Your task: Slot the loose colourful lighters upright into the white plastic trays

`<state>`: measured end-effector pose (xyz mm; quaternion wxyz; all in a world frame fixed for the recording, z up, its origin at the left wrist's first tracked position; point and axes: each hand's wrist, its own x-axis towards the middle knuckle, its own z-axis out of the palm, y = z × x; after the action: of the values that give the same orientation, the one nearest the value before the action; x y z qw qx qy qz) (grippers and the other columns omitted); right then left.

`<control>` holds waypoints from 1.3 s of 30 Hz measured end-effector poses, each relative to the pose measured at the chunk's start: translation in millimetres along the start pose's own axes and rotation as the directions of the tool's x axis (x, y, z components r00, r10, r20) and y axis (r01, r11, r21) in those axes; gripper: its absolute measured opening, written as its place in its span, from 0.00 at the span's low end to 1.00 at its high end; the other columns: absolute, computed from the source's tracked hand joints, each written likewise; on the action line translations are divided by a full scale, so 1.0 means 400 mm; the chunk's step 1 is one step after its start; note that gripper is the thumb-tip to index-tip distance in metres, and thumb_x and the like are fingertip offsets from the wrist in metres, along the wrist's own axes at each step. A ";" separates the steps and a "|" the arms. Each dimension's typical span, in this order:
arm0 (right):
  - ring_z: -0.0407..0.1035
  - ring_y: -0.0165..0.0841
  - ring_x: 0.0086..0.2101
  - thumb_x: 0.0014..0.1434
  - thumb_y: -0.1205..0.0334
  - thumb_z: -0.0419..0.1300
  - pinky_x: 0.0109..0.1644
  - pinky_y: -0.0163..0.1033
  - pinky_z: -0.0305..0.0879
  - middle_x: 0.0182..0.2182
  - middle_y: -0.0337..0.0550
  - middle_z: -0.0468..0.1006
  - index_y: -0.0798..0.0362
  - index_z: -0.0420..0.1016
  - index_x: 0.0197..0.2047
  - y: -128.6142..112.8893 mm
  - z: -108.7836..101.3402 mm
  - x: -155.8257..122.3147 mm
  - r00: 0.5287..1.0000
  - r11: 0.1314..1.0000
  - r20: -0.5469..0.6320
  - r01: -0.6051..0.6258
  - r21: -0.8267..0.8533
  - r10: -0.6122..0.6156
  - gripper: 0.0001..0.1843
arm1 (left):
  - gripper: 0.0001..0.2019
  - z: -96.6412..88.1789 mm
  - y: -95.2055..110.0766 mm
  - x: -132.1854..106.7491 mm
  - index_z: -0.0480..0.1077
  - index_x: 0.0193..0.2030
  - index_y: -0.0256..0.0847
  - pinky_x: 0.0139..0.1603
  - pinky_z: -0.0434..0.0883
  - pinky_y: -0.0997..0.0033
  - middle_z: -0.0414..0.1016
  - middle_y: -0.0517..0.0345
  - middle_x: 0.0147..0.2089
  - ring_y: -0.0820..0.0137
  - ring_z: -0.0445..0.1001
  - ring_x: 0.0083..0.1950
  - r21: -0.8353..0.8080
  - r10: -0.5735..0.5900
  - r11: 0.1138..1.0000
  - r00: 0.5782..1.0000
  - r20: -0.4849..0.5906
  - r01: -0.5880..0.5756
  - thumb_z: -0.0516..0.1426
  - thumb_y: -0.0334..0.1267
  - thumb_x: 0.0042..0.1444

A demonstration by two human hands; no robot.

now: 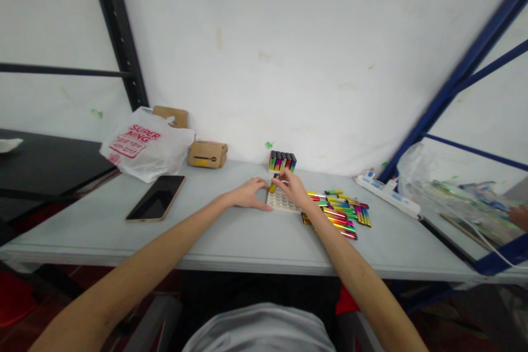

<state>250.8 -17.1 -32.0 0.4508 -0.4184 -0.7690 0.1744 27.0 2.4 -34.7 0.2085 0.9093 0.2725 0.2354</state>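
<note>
A white tray (284,203) with rows of small holes lies on the table in front of me. My left hand (250,193) is at its left edge, thumb and fingers spread apart around the corner. Pinched in my right hand (292,186) is a yellow lighter (273,186) with a dark top, held at the tray's far left corner. Whether the lighter sits in a hole I cannot tell. A heap of shiny multicoloured lighters (336,212) lies to the right, partly behind my right forearm. Behind the tray stands a block of upright lighters (282,160) with black tops.
On the left of the table (231,236) lie a phone (157,198), a white plastic bag (144,146) and a small cardboard box (208,154). A power strip (388,196) lies at the right, near a blue frame post (437,88). Another person's hand (518,217) shows at the far right.
</note>
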 end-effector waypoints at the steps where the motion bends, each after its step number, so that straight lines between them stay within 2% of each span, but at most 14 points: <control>1: 0.72 0.36 0.35 0.62 0.46 0.60 0.37 0.39 0.69 0.34 0.42 0.77 0.49 0.66 0.39 0.005 -0.003 0.000 1.000 1.000 0.008 0.004 -0.017 -0.004 0.16 | 0.29 0.000 -0.001 0.000 0.74 0.49 0.44 0.63 0.64 0.57 0.71 0.49 0.54 0.55 0.68 0.58 -0.003 0.014 1.000 1.000 0.002 -0.014 0.68 0.59 0.44; 4: 0.72 0.35 0.34 0.62 0.44 0.60 0.37 0.39 0.69 0.33 0.42 0.76 0.50 0.66 0.38 0.016 -0.008 0.000 0.999 1.000 0.038 0.001 -0.022 0.000 0.17 | 0.26 0.002 -0.007 0.002 0.74 0.46 0.44 0.62 0.64 0.58 0.72 0.51 0.52 0.56 0.68 0.56 -0.011 0.034 0.999 0.999 0.002 -0.034 0.67 0.59 0.47; 8: 0.73 0.34 0.34 0.61 0.43 0.61 0.38 0.38 0.70 0.33 0.42 0.77 0.51 0.67 0.38 0.012 -0.007 -0.004 0.999 0.999 0.040 0.001 -0.034 0.001 0.19 | 0.30 0.005 -0.018 0.004 0.74 0.47 0.43 0.61 0.65 0.58 0.72 0.50 0.53 0.55 0.68 0.56 0.005 0.016 1.000 1.000 -0.002 -0.016 0.68 0.60 0.43; 12: 0.73 0.34 0.34 0.61 0.43 0.61 0.37 0.37 0.71 0.34 0.43 0.78 0.52 0.70 0.38 0.000 -0.001 -0.007 1.000 0.998 0.016 -0.004 -0.056 0.005 0.19 | 0.32 0.007 -0.018 0.003 0.74 0.53 0.45 0.62 0.64 0.58 0.71 0.49 0.55 0.55 0.68 0.57 0.016 0.023 1.000 1.000 -0.003 -0.022 0.68 0.60 0.44; 15: 0.74 0.35 0.37 0.62 0.44 0.62 0.42 0.40 0.72 0.37 0.46 0.79 0.53 0.73 0.41 -0.014 -0.008 -0.004 0.998 0.992 0.047 0.057 -0.109 -0.052 0.19 | 0.38 0.010 -0.011 0.002 0.71 0.59 0.47 0.65 0.62 0.56 0.67 0.48 0.58 0.54 0.66 0.60 0.048 -0.012 0.999 1.000 0.013 0.012 0.68 0.62 0.43; 18: 0.74 0.37 0.41 0.63 0.47 0.62 0.49 0.42 0.70 0.41 0.48 0.80 0.54 0.74 0.51 -0.025 -0.043 0.003 0.985 0.960 0.099 0.161 -0.231 -0.141 0.21 | 0.41 0.016 -0.006 0.003 0.70 0.61 0.45 0.66 0.61 0.55 0.66 0.46 0.59 0.53 0.65 0.62 0.078 -0.050 0.996 0.999 0.016 0.048 0.67 0.64 0.43; 21: 0.73 0.37 0.45 0.69 0.54 0.54 0.54 0.43 0.67 0.44 0.50 0.80 0.54 0.74 0.53 -0.016 -0.112 0.001 0.991 0.925 0.008 0.127 -0.358 -0.133 0.16 | 0.40 0.020 -0.003 0.005 0.71 0.59 0.42 0.67 0.60 0.55 0.66 0.45 0.59 0.52 0.64 0.62 0.090 -0.061 0.994 0.998 0.006 0.060 0.65 0.66 0.44; 24: 0.74 0.37 0.44 0.69 0.63 0.54 0.55 0.44 0.66 0.43 0.51 0.81 0.56 0.75 0.53 0.023 -0.195 -0.025 0.998 0.876 -0.052 -0.003 -0.483 -0.025 0.14 | 0.40 0.019 0.002 0.007 0.72 0.58 0.42 0.67 0.61 0.57 0.67 0.46 0.58 0.53 0.65 0.61 0.077 -0.074 0.994 0.997 -0.001 0.074 0.65 0.67 0.43; 27: 0.77 0.37 0.41 0.64 0.66 0.60 0.51 0.42 0.68 0.41 0.49 0.83 0.56 0.75 0.56 0.069 -0.260 -0.064 0.971 0.824 0.031 -0.183 -0.537 0.236 0.17 | 0.40 0.010 0.008 0.008 0.73 0.56 0.42 0.64 0.64 0.58 0.68 0.47 0.56 0.54 0.68 0.58 0.068 -0.083 0.994 0.996 -0.021 0.085 0.66 0.67 0.42; 29: 0.77 0.39 0.42 0.61 0.66 0.63 0.50 0.40 0.69 0.43 0.51 0.83 0.56 0.79 0.51 0.088 -0.281 -0.083 0.928 0.786 0.126 -0.218 -0.578 0.350 0.15 | 0.39 0.002 0.009 0.007 0.73 0.54 0.41 0.63 0.65 0.58 0.69 0.48 0.54 0.54 0.70 0.56 0.072 -0.084 0.994 0.995 -0.050 0.087 0.66 0.67 0.41; 32: 0.77 0.40 0.42 0.59 0.67 0.64 0.47 0.38 0.68 0.43 0.51 0.84 0.55 0.82 0.45 0.096 -0.278 -0.089 0.888 0.749 0.202 -0.205 -0.630 0.413 0.11 | 0.39 -0.008 0.003 0.003 0.74 0.53 0.40 0.62 0.66 0.58 0.70 0.49 0.53 0.54 0.71 0.55 0.090 -0.097 0.990 0.991 -0.094 0.106 0.65 0.67 0.41; 34: 0.77 0.39 0.39 0.58 0.68 0.64 0.45 0.38 0.68 0.40 0.50 0.84 0.55 0.83 0.42 0.092 -0.267 -0.083 0.888 0.735 0.216 -0.177 -0.655 0.406 0.09 | 0.38 -0.011 -0.003 0.000 0.74 0.52 0.39 0.62 0.66 0.58 0.71 0.48 0.52 0.54 0.71 0.54 0.105 -0.111 0.987 0.989 -0.102 0.121 0.65 0.67 0.42; 36: 0.76 0.38 0.38 0.59 0.66 0.63 0.45 0.37 0.67 0.37 0.50 0.83 0.55 0.83 0.40 0.086 -0.256 -0.074 0.920 0.739 0.202 -0.125 -0.662 0.337 0.07 | 0.37 -0.010 -0.007 -0.003 0.74 0.52 0.40 0.61 0.67 0.59 0.71 0.48 0.52 0.54 0.72 0.54 0.115 -0.110 0.986 0.989 -0.100 0.121 0.64 0.67 0.43; 39: 0.74 0.35 0.34 0.65 0.60 0.58 0.45 0.37 0.67 0.37 0.50 0.81 0.57 0.81 0.46 0.071 -0.247 -0.064 0.979 0.791 0.065 -0.116 -0.601 0.193 0.13 | 0.37 -0.007 -0.007 -0.003 0.74 0.52 0.40 0.61 0.67 0.59 0.72 0.47 0.52 0.54 0.72 0.54 0.122 -0.097 0.987 0.990 -0.100 0.109 0.64 0.67 0.44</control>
<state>353.6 -31.5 -11.7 0.2332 -0.5883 -0.7742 -0.0130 23.2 4.6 -34.2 0.1491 0.8934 0.3430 0.2489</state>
